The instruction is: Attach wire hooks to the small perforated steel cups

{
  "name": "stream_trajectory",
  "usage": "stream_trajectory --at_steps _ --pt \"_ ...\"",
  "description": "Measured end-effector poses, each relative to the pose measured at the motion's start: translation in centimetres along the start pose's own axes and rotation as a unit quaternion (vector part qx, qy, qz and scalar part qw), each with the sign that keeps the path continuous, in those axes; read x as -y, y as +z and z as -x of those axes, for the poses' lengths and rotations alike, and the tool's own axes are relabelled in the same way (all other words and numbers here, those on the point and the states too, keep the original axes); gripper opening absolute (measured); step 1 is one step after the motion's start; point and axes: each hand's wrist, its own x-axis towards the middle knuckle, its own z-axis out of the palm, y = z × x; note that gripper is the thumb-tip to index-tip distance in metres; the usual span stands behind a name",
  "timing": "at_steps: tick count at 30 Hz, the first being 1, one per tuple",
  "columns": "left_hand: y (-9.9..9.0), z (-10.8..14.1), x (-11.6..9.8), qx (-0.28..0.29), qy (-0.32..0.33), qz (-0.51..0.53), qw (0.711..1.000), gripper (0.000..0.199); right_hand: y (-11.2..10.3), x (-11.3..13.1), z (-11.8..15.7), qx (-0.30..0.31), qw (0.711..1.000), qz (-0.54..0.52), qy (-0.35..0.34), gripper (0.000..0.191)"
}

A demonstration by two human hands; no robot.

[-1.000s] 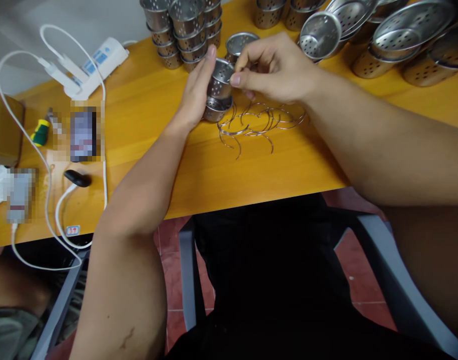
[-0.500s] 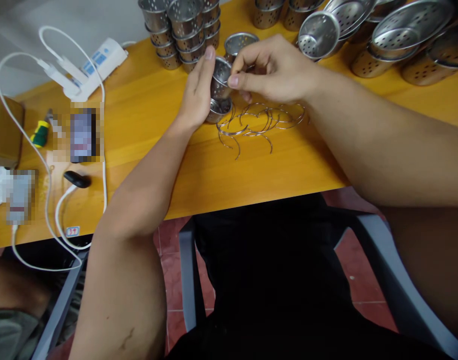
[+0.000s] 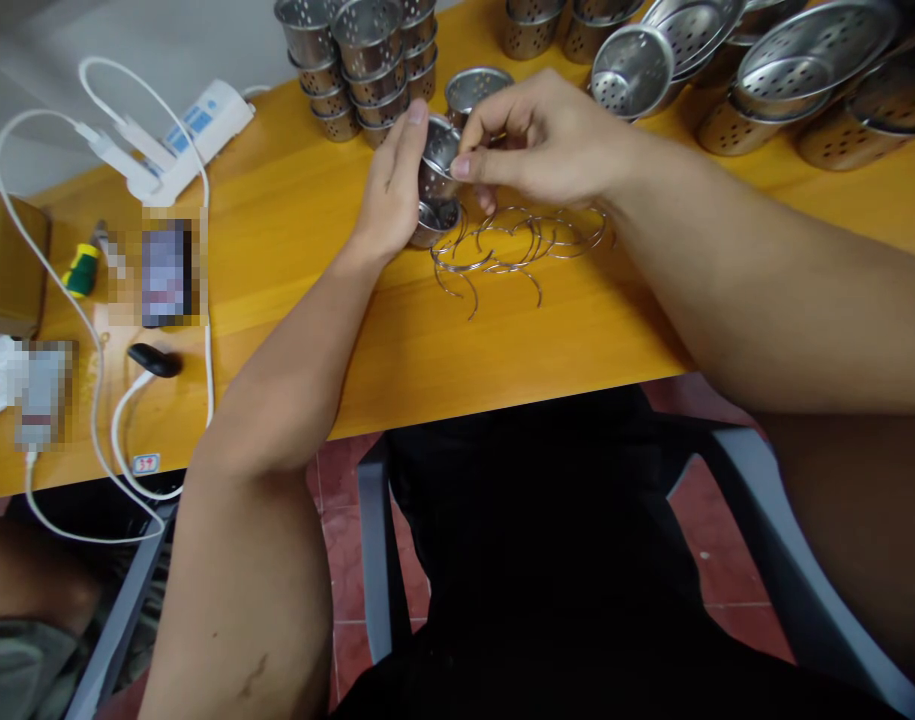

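Note:
My left hand (image 3: 393, 180) is wrapped round the left side of a small perforated metal cup (image 3: 440, 178), its thumb along the rim. The cup's mouth tilts toward me, and a second perforated cup (image 3: 434, 222) sits just beneath it. At the rim's right side my right hand (image 3: 536, 140) pinches with thumb and forefinger; what is between the fingertips is too small to make out, perhaps a thin wire. Several bent wire rings (image 3: 517, 245) lie tangled on the table below my right hand. Another metal cup (image 3: 476, 88) stands upright just behind the hands.
Stacked perforated cups (image 3: 367, 60) stand at the back. More cups and wide metal bowls (image 3: 809, 60) crowd the back right. A power strip (image 3: 202, 135), white cables, a phone (image 3: 166, 270) and a green-yellow handled tool (image 3: 82, 270) lie left. Another person's leg (image 3: 29, 580) shows lower left.
My right fingertips have shifted slightly left and down along the cup's rim. The view has moved a little; both hands otherwise keep their places.

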Motion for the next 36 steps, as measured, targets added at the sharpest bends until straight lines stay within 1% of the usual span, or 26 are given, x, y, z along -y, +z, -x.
stream_trajectory --at_steps 4,8,9,11,14,16,19,21,23,26,28,30,32,34,36 --pt "0.0 -0.1 0.3 -0.022 -0.002 -0.027 0.999 0.050 -0.2 0.1 0.1 0.014 1.000 0.007 0.003 0.068" --pt "0.0 -0.2 0.8 -0.004 0.008 -0.027 1.000 0.054 -0.4 -0.1 0.1 0.023 1.000 0.003 0.010 0.051" --pt "-0.1 -0.1 0.8 0.001 0.013 -0.020 1.000 0.054 -0.4 -0.2 0.1 0.025 1.000 0.001 0.008 0.050" --pt "-0.2 0.0 0.6 0.010 0.023 -0.013 1.000 0.054 -0.5 -0.6 0.0 0.031 1.000 0.003 0.000 0.054" --pt "-0.3 0.2 0.3 0.026 0.025 -0.028 0.999 0.054 -0.6 -0.9 0.0 0.031 0.999 0.022 -0.006 0.057" --pt "-0.4 0.2 0.3 0.026 0.024 -0.039 0.999 0.052 -0.6 -0.9 0.0 0.029 0.999 0.033 -0.006 0.051" --pt "-0.3 0.1 0.5 0.012 0.026 -0.050 0.998 0.044 -0.4 -0.6 0.2 0.040 0.998 0.042 -0.011 0.038" --pt "-0.2 0.0 0.7 0.009 0.025 -0.043 0.999 0.043 -0.3 -0.5 0.2 0.046 0.998 0.045 -0.011 0.033" --pt "-0.2 -0.1 0.9 0.009 0.025 -0.033 0.999 0.046 -0.1 -0.4 0.2 0.042 0.998 0.042 -0.014 0.037" --pt "-0.2 0.0 0.9 0.013 0.032 -0.036 0.999 0.047 0.1 -0.6 0.1 0.043 0.999 0.026 -0.021 0.050" --pt "-0.2 0.0 0.7 0.012 0.037 -0.043 0.998 0.044 0.2 -0.7 0.0 0.042 0.999 0.017 -0.023 0.052" --pt "-0.3 0.0 0.5 0.000 0.039 -0.044 0.998 0.042 0.4 -0.8 0.0 0.017 0.999 0.021 -0.037 0.046" --pt "-0.3 0.1 0.3 -0.004 0.028 -0.041 0.999 0.039 0.7 -0.8 0.1 -0.026 0.997 0.043 -0.058 0.038" --pt "-0.4 0.0 0.2 -0.016 0.019 -0.034 0.999 0.038 0.9 -0.7 0.2 -0.063 0.992 0.081 -0.070 0.036" --pt "-0.5 0.0 0.0 -0.041 0.016 -0.023 0.999 0.037 0.9 -0.5 0.5 -0.088 0.985 0.131 -0.068 0.037"
